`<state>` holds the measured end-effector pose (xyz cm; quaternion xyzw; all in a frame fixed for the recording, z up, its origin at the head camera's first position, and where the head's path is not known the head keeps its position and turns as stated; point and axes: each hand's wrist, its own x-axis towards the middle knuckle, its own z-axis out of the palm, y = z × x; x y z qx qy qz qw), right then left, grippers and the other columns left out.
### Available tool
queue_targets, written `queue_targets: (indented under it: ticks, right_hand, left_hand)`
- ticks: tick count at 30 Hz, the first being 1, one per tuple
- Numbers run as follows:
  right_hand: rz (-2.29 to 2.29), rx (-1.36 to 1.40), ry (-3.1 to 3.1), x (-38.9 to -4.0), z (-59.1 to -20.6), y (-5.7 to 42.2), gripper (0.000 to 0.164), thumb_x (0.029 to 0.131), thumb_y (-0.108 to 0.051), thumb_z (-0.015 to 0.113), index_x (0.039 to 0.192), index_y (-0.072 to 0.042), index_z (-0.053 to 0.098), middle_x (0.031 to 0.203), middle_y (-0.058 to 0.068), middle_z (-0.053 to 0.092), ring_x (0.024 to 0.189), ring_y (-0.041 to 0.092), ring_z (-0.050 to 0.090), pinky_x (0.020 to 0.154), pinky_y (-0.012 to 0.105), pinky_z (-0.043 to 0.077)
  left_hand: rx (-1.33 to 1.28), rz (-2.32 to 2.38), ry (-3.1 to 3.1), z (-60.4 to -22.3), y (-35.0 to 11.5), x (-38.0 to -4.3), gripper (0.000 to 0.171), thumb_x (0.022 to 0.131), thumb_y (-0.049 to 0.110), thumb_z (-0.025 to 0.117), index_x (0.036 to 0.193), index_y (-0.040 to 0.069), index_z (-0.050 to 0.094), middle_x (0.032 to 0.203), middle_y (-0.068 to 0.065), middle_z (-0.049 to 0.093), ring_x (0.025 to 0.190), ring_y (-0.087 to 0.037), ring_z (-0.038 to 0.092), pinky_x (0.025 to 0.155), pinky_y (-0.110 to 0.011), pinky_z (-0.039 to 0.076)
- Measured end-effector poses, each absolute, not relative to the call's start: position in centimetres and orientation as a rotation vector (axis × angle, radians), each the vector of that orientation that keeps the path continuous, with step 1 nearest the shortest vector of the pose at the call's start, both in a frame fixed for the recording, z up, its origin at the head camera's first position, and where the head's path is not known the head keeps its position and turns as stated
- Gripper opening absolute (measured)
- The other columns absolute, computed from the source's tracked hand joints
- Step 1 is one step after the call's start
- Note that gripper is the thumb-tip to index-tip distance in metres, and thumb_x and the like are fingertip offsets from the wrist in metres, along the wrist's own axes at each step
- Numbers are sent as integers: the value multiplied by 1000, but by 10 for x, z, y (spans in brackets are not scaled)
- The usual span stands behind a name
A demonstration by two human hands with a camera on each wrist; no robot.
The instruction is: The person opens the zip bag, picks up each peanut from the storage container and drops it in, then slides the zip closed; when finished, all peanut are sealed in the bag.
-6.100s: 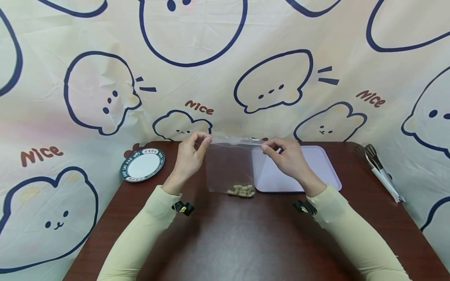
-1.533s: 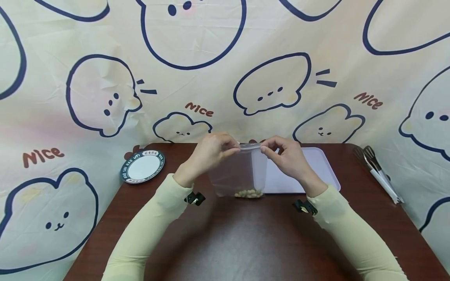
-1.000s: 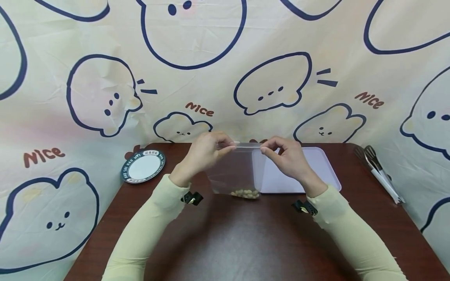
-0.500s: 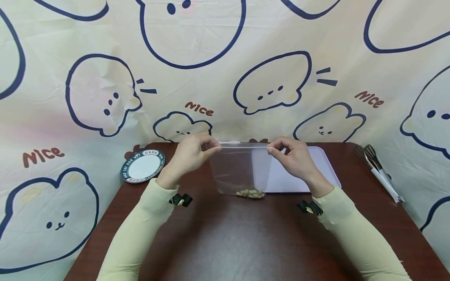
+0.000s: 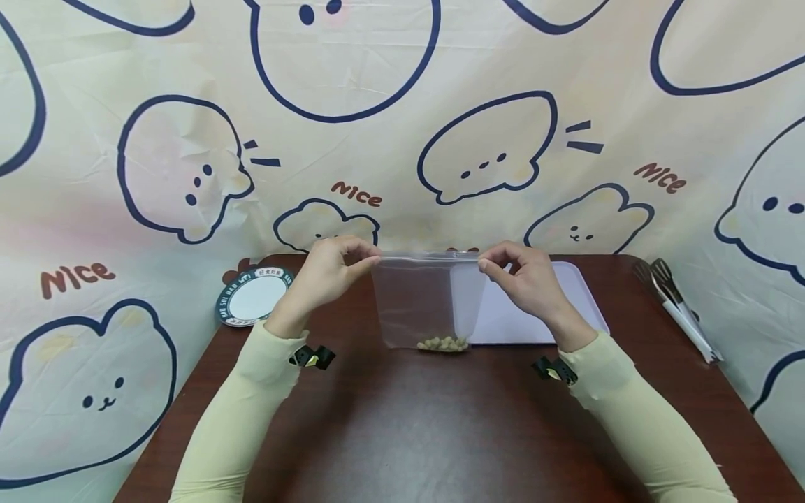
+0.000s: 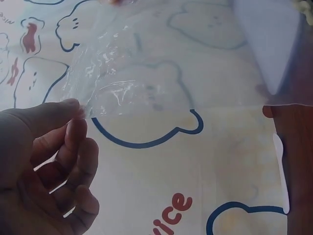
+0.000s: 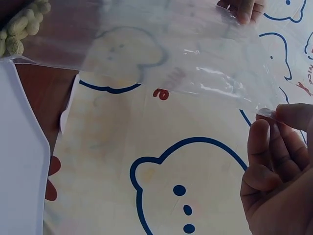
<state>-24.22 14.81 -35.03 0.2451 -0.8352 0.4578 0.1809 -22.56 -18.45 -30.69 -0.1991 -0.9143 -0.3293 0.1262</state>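
Observation:
A clear zip-top bag (image 5: 415,300) hangs upright between my hands, with unshelled peanuts (image 5: 443,344) gathered along its bottom, toward the right. My left hand (image 5: 330,272) pinches the bag's top left corner between thumb and forefinger. At the opposite top corner, my right hand (image 5: 525,279) pinches the zip edge the same way. The top edge is drawn straight between them. In the left wrist view, the left hand (image 6: 54,161) has its other fingers loosely curled below the plastic. The right wrist view shows the peanuts (image 7: 22,29) through the film.
Behind the bag lies a lilac-white tray (image 5: 578,300) on the brown table (image 5: 415,433). A green-rimmed plate (image 5: 254,297) is at the left edge. Utensils with white handles (image 5: 688,321) lie at the right. A slim white piece (image 6: 280,171) lies at the table's back edge.
My left hand slid right along the bag's top edge toward the right hand, then came back left to the corner. The right hand shifted slightly right; the bag's top is stretched wide again.

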Motion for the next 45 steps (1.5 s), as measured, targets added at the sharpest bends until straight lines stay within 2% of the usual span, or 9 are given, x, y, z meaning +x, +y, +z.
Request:
queue_targets:
  ticks: [10,15,23,27,31,34,37,41,45]
  right_hand:
    - [1325,684,-2347,-244,-351,145,9,94,-24,70,96,-16,74,79,-1,69,68,8,58,57,23,45]
    - [1347,687,-2346,-244,-350,144,9,94,-23,70,97,-16,73,78,0,67,67,10,58,56,24,45]
    - [1388,690,-2362,-245,-352,138,9,95,-25,69,96,-16,72,80,1,67,67,11,59,54,26,45]
    - [1409,700,-2356,-244,-351,136,8,95,-25,69,96,-17,72,78,1,66,66,12,58,54,26,45]
    - [1420,714,-2351,-244,-351,135,8,95,-24,69,96,-16,72,77,1,65,66,12,57,54,26,45]
    - [1422,733,-2343,-244,-352,135,8,95,-23,69,96,-16,72,77,1,65,66,11,57,54,25,45]
    - [1420,748,-2340,-244,-353,136,7,95,-21,69,96,-15,72,77,2,65,66,11,57,54,25,44]
    - [1418,758,-2346,-242,-352,135,7,95,-21,69,97,-15,72,78,2,66,65,13,57,53,25,44]
    - [1402,755,-2361,-242,-350,135,7,95,-22,69,99,-16,72,79,1,66,66,14,57,54,25,45]
  left_hand:
    - [-561,-1018,-2621,-306,-186,-226,10,92,22,73,97,13,75,87,-3,69,83,-18,63,81,-39,58]
    - [-574,-1019,-2629,-307,-185,-227,14,91,24,74,101,13,74,89,-3,69,85,-18,63,82,-39,57]
    - [-637,-901,-2694,-303,-168,-227,43,89,37,75,128,21,67,116,0,68,105,-20,63,88,-40,54]
    - [-714,-793,-2710,-297,-148,-227,47,90,41,73,132,21,64,130,2,65,120,-20,60,100,-43,49]
    - [-799,-682,-2700,-292,-127,-228,47,91,42,72,132,19,65,131,0,66,125,-21,58,106,-43,46]
    - [-851,-602,-2692,-289,-112,-229,46,91,41,71,131,18,66,127,-1,68,121,-20,60,106,-41,46]
    - [-885,-546,-2695,-289,-101,-232,41,92,40,70,127,17,69,118,0,72,109,-17,64,98,-37,50]
    - [-894,-507,-2690,-290,-93,-235,26,92,37,71,109,18,75,98,4,74,89,-12,66,81,-31,53]
    - [-868,-497,-2688,-291,-91,-236,16,93,35,71,93,20,76,88,7,73,80,-9,65,75,-29,52]
